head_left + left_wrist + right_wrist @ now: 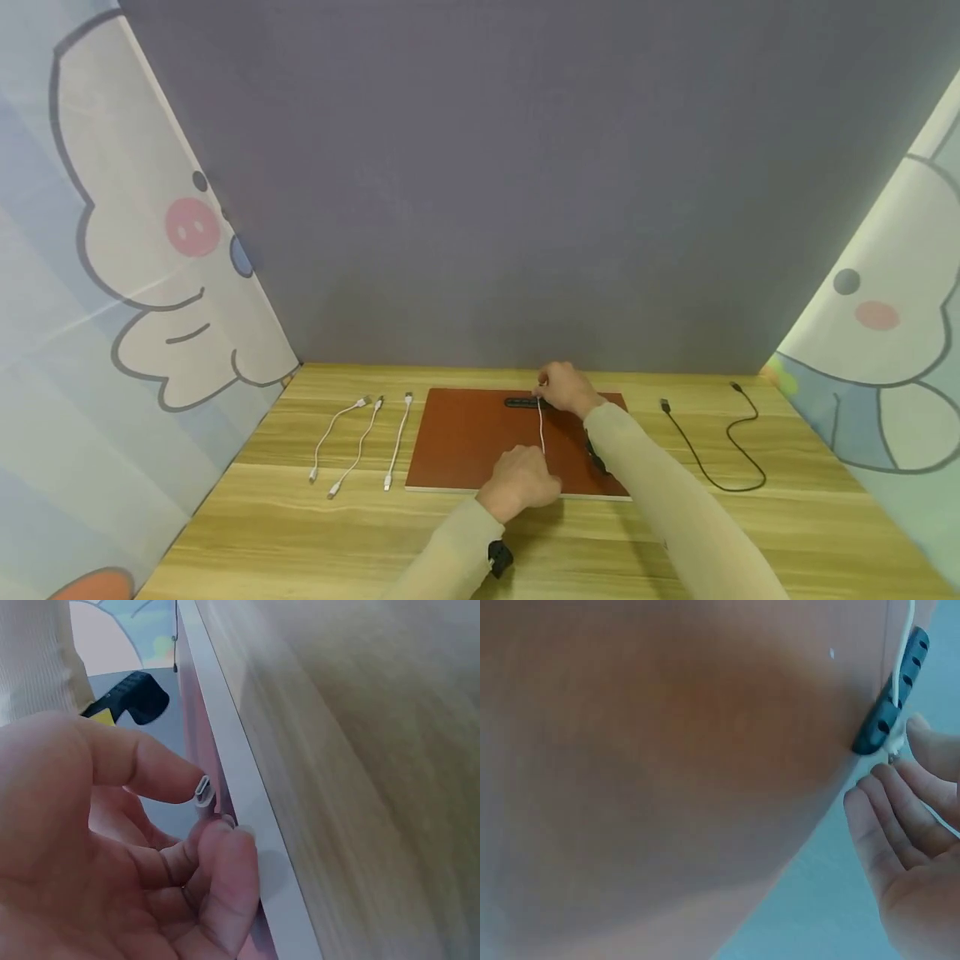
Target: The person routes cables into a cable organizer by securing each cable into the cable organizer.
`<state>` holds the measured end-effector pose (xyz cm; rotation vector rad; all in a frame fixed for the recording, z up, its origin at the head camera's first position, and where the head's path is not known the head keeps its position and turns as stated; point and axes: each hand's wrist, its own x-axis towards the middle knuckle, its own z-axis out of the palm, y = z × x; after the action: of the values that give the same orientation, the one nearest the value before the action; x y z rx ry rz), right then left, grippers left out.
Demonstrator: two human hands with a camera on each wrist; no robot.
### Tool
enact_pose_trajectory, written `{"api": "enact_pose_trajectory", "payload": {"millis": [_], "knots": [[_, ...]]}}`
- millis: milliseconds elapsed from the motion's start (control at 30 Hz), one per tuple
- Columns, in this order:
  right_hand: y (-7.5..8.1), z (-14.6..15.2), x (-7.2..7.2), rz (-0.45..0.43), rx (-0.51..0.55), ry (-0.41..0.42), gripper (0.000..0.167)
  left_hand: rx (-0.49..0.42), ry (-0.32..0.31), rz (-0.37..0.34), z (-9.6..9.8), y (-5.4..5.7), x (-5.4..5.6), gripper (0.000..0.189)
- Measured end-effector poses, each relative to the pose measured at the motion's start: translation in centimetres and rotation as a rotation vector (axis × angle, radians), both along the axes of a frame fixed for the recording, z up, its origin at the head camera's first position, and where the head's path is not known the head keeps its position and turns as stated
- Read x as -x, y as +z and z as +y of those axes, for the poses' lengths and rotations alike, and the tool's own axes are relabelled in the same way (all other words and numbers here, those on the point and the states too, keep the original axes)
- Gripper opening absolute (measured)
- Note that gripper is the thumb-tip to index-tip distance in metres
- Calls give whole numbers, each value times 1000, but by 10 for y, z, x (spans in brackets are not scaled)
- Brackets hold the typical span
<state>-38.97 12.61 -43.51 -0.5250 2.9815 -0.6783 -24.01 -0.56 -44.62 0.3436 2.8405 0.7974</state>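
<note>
A white charging cable (542,427) runs between my two hands above a reddish-brown board (461,437). My left hand (520,477), at the board's front edge, pinches its lower plug (203,793) between thumb and fingers, the flat oval opening showing. At the board's far side, my right hand (567,389) pinches the upper end. The right wrist view has the cable lying over a black slotted cable holder (871,733), its metal plug tip (892,755) just past the holder by the fingertips. Whether the cable sits inside a slot I cannot tell.
Three short white cables (399,442) lie left of the board on the wooden table (300,542). To its right lies a longer black cable (701,467), loosely curved. A grey panel (525,208) stands behind, with printed cloths (150,250) at both sides.
</note>
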Motion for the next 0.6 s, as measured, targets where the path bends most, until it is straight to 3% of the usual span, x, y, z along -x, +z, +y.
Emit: {"api": "enact_pose_trajectory", "payload": {"millis": [367,600], "knots": [[22,26,-13,47,-23,56,25,5,8,-55,2,1,-3,32],[43,34,-27,106,-57,112,23,8,11,-39,-1,2,0,28]]}}
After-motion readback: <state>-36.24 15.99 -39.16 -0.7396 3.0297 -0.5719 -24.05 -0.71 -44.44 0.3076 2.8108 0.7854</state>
